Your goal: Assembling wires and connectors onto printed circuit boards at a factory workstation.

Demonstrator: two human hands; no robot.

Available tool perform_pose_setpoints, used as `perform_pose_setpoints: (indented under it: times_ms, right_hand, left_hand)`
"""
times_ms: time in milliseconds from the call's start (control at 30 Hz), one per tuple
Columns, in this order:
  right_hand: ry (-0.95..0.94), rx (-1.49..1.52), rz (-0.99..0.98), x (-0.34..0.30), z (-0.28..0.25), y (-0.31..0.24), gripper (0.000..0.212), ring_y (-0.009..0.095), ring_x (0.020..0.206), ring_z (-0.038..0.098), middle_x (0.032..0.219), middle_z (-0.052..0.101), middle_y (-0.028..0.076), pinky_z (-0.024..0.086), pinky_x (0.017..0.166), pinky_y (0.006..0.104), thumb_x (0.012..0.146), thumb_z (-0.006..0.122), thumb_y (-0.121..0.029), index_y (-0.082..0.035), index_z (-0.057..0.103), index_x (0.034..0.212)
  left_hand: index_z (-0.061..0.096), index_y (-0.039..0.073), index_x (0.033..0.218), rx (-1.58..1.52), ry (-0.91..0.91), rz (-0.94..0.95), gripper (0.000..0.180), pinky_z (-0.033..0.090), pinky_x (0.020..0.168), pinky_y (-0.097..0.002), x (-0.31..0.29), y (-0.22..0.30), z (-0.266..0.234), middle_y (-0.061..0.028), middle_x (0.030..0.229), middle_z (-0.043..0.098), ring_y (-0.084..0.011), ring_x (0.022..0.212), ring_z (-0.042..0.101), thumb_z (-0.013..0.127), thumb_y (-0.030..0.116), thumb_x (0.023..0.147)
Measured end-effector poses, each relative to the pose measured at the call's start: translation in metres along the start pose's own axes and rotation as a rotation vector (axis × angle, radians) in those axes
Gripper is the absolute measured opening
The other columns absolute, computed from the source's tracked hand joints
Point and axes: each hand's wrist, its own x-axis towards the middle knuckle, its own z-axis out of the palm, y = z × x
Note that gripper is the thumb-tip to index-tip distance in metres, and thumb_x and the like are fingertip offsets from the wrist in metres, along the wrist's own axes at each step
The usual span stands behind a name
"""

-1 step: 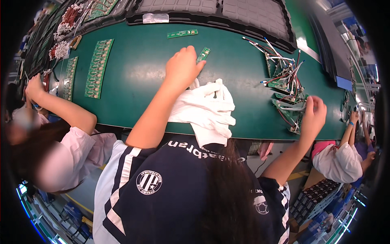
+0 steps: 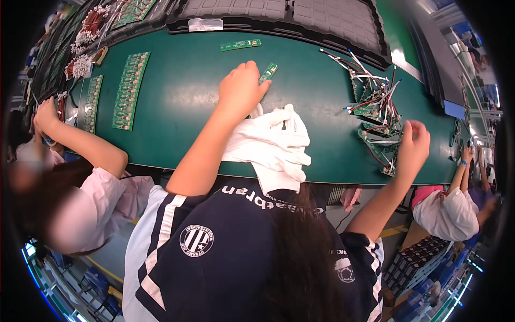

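My left hand (image 2: 241, 86) is closed over a small green circuit board (image 2: 269, 71), whose far end sticks out past the thumb and fingers. Off to the right, my right hand (image 2: 414, 144) is beside a pile of green boards with wires (image 2: 375, 102). Its fingers are loosely curled and somewhat apart, with nothing visible in them. Thin black, red and white leads and flat ribbon cables tangle over that pile. White cloth gloves (image 2: 273, 139) lie crumpled at the table edge between my arms. Beyond my left hand, another narrow green board (image 2: 241, 45) lies flat.
Black trays (image 2: 236, 21) line the table's far side. Two green board panels (image 2: 131, 91) (image 2: 93, 104) lie at left, near wire bundles with white connectors (image 2: 80, 65). A co-worker's arm (image 2: 86, 139) reaches in at left; other people sit at far right.
My right hand has moved slightly up. A blurred pale cable beside it has settled onto the pile. My left hand and its board have stayed put.
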Motion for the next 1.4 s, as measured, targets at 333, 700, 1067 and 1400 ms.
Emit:
perform_pose_setpoints:
  times_ms: [333,700,1067,1400]
  right_hand:
    - [-0.312,-0.258,0.150,0.038,0.044,0.032,0.017,0.036,0.083,0.059,0.083,0.063,0.016,0.044,0.072,0.0442,0.074,0.053,-0.021,-0.009,0.058,0.086]
    - [-0.043,0.364,0.244,0.034,0.014,0.013,0.020,0.020,0.066,0.059,0.073,0.062,0.011,0.043,0.063,0.0308,0.080,0.057,-0.018,0.002,0.060,0.081]
    - [0.056,0.939,-0.051,0.007,0.007,-0.069,0.017,0.008,0.069,0.048,0.086,0.058,0.005,0.039,0.060,0.0192,0.086,0.052,-0.003,0.004,0.059,0.099]
    - [-0.526,0.723,-0.220,-0.059,0.050,-0.123,0.013,0.010,0.056,0.042,0.063,0.048,0.004,0.033,0.050,0.0235,0.084,0.056,-0.009,0.001,0.063,0.091]
  left_hand:
    - [0.044,0.002,0.073,-0.209,0.192,0.137,0.020,0.040,0.060,-0.0365,-0.003,-0.004,0.008,-0.0126,0.073,0.052,-0.0290,0.066,0.050,0.059,0.016,0.072]
    - [0.042,0.004,0.081,-1.131,0.140,0.074,0.014,0.033,0.043,-0.0178,-0.021,0.022,-0.013,-0.0028,0.061,0.051,-0.0047,0.047,0.043,0.054,0.010,0.086]
    - [0.054,-0.001,0.107,-1.310,-0.273,0.050,0.029,0.026,0.041,-0.0158,-0.028,0.009,-0.015,0.0006,0.061,0.049,-0.0024,0.046,0.035,0.045,0.022,0.091]
    - [0.053,-0.003,0.108,-1.647,-0.653,0.078,0.031,0.038,0.053,-0.0231,-0.033,0.020,-0.009,0.0015,0.066,0.044,-0.0058,0.050,0.036,0.043,0.022,0.092]
